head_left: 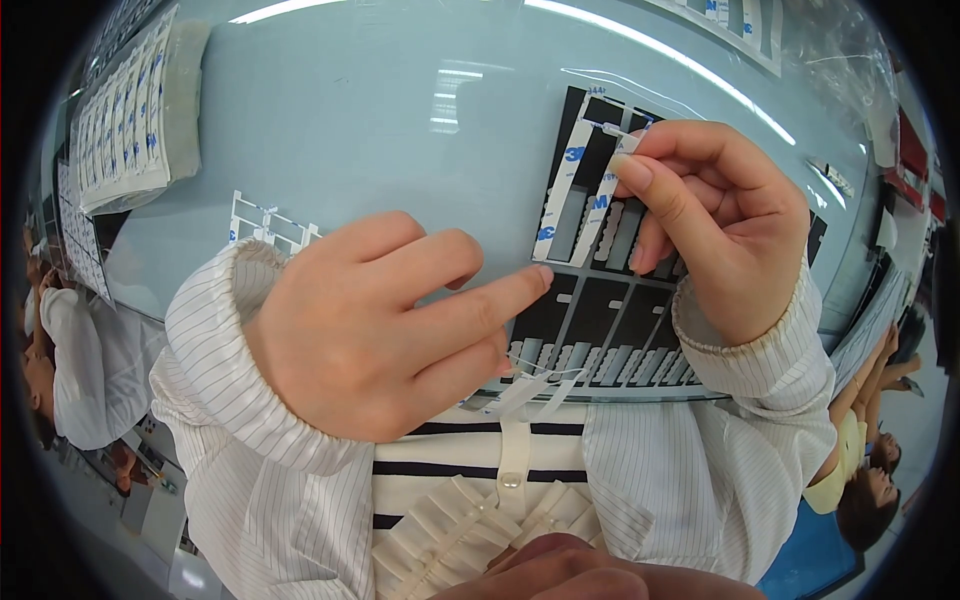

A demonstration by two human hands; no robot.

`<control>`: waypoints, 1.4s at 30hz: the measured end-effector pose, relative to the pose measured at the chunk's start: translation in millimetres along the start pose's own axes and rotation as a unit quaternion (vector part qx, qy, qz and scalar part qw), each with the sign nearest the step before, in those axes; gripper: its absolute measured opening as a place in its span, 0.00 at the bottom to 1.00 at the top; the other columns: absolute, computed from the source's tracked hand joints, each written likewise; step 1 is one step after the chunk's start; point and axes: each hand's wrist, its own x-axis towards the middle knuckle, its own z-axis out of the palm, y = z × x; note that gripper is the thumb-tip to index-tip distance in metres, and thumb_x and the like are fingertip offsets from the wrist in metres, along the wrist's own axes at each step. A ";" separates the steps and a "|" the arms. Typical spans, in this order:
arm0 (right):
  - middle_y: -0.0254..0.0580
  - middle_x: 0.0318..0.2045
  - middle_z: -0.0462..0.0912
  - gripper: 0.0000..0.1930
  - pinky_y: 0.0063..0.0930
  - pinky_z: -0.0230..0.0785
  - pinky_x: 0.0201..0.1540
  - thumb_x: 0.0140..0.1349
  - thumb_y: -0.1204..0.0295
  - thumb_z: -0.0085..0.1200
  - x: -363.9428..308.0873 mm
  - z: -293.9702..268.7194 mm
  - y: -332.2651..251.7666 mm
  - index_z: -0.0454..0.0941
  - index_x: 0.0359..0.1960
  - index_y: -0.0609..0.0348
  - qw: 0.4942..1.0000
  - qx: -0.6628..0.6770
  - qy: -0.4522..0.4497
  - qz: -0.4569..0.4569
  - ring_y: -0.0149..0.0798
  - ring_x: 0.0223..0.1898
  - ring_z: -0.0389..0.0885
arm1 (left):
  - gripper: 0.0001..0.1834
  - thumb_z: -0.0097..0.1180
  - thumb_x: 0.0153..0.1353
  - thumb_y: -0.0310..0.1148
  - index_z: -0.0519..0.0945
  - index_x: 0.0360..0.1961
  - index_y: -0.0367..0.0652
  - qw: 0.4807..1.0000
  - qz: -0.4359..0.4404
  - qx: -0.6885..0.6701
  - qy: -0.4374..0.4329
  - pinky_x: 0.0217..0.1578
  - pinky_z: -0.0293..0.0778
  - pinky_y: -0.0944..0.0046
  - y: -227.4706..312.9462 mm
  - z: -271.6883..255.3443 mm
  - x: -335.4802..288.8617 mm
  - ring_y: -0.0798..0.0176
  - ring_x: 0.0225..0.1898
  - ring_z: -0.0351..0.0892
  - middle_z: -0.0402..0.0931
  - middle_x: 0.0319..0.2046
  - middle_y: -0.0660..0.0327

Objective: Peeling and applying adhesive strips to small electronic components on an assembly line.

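Observation:
My right hand (715,215) pinches the upper right corner of a white adhesive tape frame (563,190) with blue print between thumb and forefinger. The frame lies over a black die-cut sheet (597,318) with rows of grey slots. My left hand (385,325) is partly curled, its forefinger stretched to the frame's lower left corner. Thin whitish strips (540,392) hang beside its lower fingertips, seemingly held there; the thumb is hidden. Behind my left wrist lies another white tape frame (268,222).
On the grey-blue tabletop (350,130), a bagged stack of tape sheets (130,120) sits at the far left. Another tape sheet (735,25) and clear plastic film (835,60) lie at the far right. Other people are seated on both sides.

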 end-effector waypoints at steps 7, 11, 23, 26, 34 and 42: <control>0.44 0.33 0.86 0.08 0.12 0.70 0.23 0.67 0.81 0.58 0.1 0.2 0.6 0.78 0.46 0.70 1.000 -0.005 0.003 -0.010 0.23 0.21 0.79 | 0.12 0.65 0.51 0.36 0.74 0.22 0.42 0.999 -0.009 0.014 -0.035 0.25 0.66 0.66 -0.8 0.9 0.4 0.60 0.30 0.74 0.84 0.49 0.56; 0.45 0.34 0.86 0.08 0.12 0.70 0.23 0.67 0.81 0.58 -0.6 0.3 -0.4 0.78 0.46 0.71 1.000 -0.005 0.004 -0.018 0.23 0.21 0.79 | 0.13 0.64 0.49 0.36 0.73 0.22 0.42 0.999 -0.005 0.018 -0.043 0.26 0.67 0.65 -0.8 -0.5 1.3 0.59 0.31 0.74 0.83 0.51 0.57; 0.44 0.34 0.86 0.08 0.13 0.71 0.24 0.67 0.81 0.57 -1.4 2.5 4.7 0.78 0.46 0.71 0.999 -0.018 0.010 -0.033 0.24 0.22 0.80 | 0.13 0.64 0.48 0.33 0.70 0.20 0.42 0.999 0.000 0.007 -0.054 0.27 0.66 0.64 -2.9 10.3 1.4 0.59 0.35 0.74 0.82 0.54 0.57; 0.44 0.34 0.86 0.08 0.12 0.71 0.25 0.67 0.81 0.58 -2.7 1.6 2.5 0.78 0.46 0.71 0.999 -0.031 0.010 -0.041 0.24 0.22 0.80 | 0.14 0.63 0.49 0.33 0.69 0.19 0.43 0.998 -0.006 0.000 -0.066 0.28 0.66 0.64 -1.5 7.3 3.2 0.60 0.35 0.73 0.81 0.56 0.58; 0.43 0.34 0.86 0.08 0.12 0.72 0.26 0.67 0.83 0.57 -4.7 0.9 2.2 0.78 0.46 0.71 0.995 -0.083 0.004 -0.062 0.24 0.23 0.81 | 0.13 0.62 0.45 0.32 0.68 0.20 0.43 0.997 -0.025 -0.011 -0.074 0.29 0.67 0.63 -2.0 10.9 3.0 0.60 0.36 0.72 0.79 0.59 0.60; 0.43 0.36 0.86 0.09 0.12 0.71 0.26 0.63 0.85 0.60 -7.1 -4.1 11.2 0.80 0.44 0.71 0.941 -0.246 0.003 -0.234 0.24 0.24 0.80 | 0.13 0.63 0.41 0.30 0.68 0.20 0.43 0.996 -0.052 -0.056 -0.052 0.31 0.69 0.62 -5.1 13.4 3.5 0.58 0.34 0.71 0.78 0.60 0.58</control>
